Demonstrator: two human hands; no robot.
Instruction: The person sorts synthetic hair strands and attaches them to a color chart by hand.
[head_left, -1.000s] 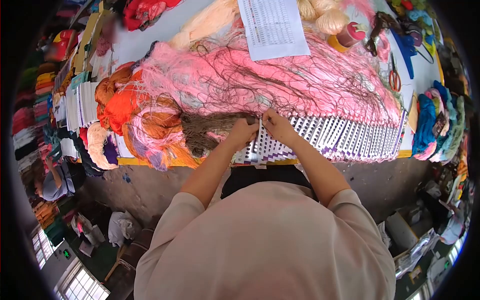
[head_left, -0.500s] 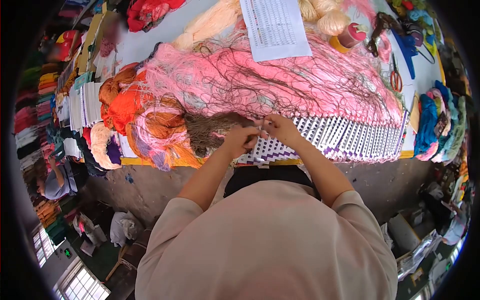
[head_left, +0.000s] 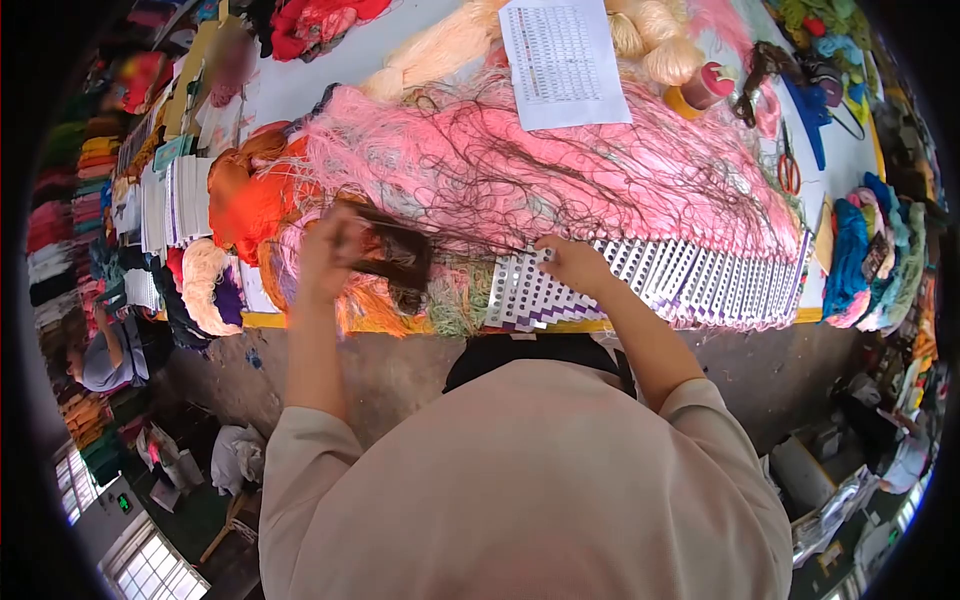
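My left hand [head_left: 328,252] is raised to the left, blurred, and grips a bundle of brown yarn [head_left: 395,258] that trails right as thin strands. My right hand [head_left: 570,264] presses its fingertips on the end of those strands at the top of a white and purple punched card [head_left: 525,295], the leftmost of a long overlapping row of cards [head_left: 700,280]. Behind both hands lies a wide heap of pink yarn [head_left: 560,170] laced with dark threads.
Orange yarn [head_left: 250,205] and other coloured skeins pile up at the left. A printed sheet [head_left: 562,62] lies on the pink heap. Scissors [head_left: 788,165] and a red spool [head_left: 706,84] sit at the right, blue and green skeins [head_left: 875,245] beyond. Another person [head_left: 100,355] crouches at far left.
My left hand has swung away to the left with the brown yarn bundle, drawing strands out. My right hand has stayed on the card.
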